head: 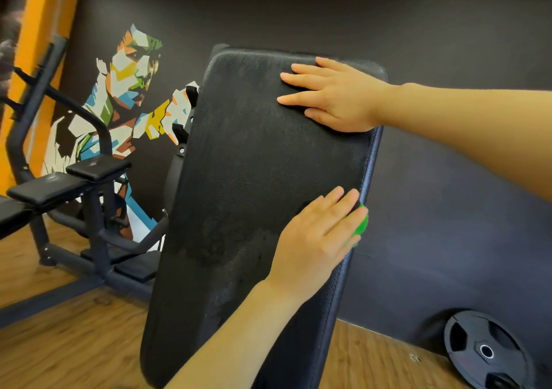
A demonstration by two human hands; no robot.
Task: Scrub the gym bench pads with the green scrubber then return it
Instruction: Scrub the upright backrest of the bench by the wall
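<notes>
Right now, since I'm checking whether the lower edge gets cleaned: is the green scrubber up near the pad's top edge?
No: the green scrubber sits under one hand at the bench pad's lower right edge.
</notes>
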